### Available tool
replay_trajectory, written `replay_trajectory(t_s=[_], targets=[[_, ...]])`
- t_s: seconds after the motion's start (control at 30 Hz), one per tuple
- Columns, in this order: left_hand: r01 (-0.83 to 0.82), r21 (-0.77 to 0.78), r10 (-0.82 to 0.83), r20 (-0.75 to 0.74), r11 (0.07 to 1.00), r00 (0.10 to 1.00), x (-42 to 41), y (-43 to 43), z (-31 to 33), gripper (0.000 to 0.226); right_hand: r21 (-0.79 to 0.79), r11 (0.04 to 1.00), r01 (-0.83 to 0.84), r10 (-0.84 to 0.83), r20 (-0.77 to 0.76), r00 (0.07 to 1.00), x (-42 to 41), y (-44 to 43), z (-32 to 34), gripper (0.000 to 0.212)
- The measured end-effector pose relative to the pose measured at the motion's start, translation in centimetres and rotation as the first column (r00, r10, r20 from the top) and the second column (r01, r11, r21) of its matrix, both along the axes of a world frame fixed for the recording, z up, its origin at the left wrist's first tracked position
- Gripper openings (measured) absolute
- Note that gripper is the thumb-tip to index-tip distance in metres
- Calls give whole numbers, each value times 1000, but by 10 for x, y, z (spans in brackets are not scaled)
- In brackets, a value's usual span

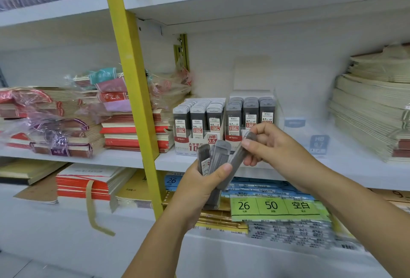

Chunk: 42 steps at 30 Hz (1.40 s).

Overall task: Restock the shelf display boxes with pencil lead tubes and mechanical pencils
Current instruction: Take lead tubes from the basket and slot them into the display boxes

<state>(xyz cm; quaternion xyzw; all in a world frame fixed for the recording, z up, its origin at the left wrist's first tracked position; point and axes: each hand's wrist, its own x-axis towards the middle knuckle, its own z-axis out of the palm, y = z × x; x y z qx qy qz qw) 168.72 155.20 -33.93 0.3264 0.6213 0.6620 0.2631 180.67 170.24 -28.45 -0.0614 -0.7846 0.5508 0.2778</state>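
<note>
Both hands are raised in front of the middle shelf.

Left grip: fingers curled round a bundle of tubes, thumb pressed across their front. The tubes stand roughly upright and fan out above the hand; two grey caps show at the top.

Right grip: thumb and forefinger pinch the upper end of a single tube. This tube slants down to the left, and its lower end lies against the bundle by the left thumb. Whether it is free of the left grip cannot be told.

Two display boxes stand side by side on the shelf, directly behind the hands. The 0.5 box is white with red print and holds three rows of dark tubes labelled 0.5. The 0.7 box, touching it on the right, holds three rows labelled 0.7; the right grip partly covers its front. Both appear close to full.

Just right of the 0.7 box stands a clear holder marked HB 0.7; it is blurred and its contents cannot be made out.

A yellow post runs upward left of the boxes. Red and cream notebooks are stacked beside the 0.5 box, some farther left in plastic wrap. A tall paper stack sits at far right. On the lower shelf lie green packs printed 26 and 50.
</note>
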Motion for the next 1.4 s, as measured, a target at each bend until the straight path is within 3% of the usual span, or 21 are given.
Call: replay_trajectory(t_s=[0.1, 0.2, 0.23, 0.37, 0.47, 0.57, 0.77, 0.83, 0.9, 1.0, 1.1, 1.17, 1.3, 1.4], targets=[[6, 11, -6, -2, 1000, 1000, -2, -1, 0, 50, -21, 1000, 6, -6, 3, 1000, 0, 2, 0, 14], [15, 13, -15, -37, 1000, 999, -3, -1, 0, 52, 4, 1000, 13, -13, 25, 1000, 0, -4, 1, 46], [12, 14, -12, -45, 1000, 999, -3, -1, 0, 55, 19, 999, 28, -28, 28, 999, 0, -6, 0, 47], [-36, 12, 36, -35, 999, 999, -1, 0, 0, 66, 10, 998, 58, -59, 32, 998, -4, -6, -2, 24], [-81, 15, 80, 24, 997, 996, -6, 0, -1, 81, -2, 998, 60, -60, 63, 996, -4, -3, -1, 29], [-68, -2, 68, 33, 998, 997, -7, -2, 0, 75, -41, 999, 32, -31, 37, 999, -3, -1, 1, 36], [-64, 29, 61, 73, 998, 995, -5, 1, 0, 68, -83, 994, 75, -78, -33, 996, -4, -3, 1, 26], [-49, 47, 44, 92, 998, 995, -6, -1, 0, 63, -47, 986, 157, -162, -133, 978, -1, -2, 10, 29], [-60, 49, 54, 121, 997, 991, -8, -1, 2, 46, -6, 953, 302, -287, -327, 901, 1, 2, 26, 34], [-67, 62, 56, 163, 996, 985, -11, 1, 7, 32, 115, 917, 383, -285, -485, 827, -7, 9, 48, 42], [-60, 89, 44, 171, 994, 984, -13, 1, 10, 50, 391, 805, 447, -294, -391, 872, -27, 15, 57, 38], [-57, 121, 36, 171, 991, 985, -16, 0, 10, 48, 543, 712, 445, -338, -290, 895, -39, 19, 58, 34], [-29, 185, -4, 174, 982, 985, -22, -3, 9, 18, 611, 691, 386, -367, -163, 916, -56, 28, 50, 35], [-1, 220, -31, 143, 976, 989, -21, -5, 9, 32, 675, 640, 367, -423, -89, 902, -61, 29, 43, 43]])
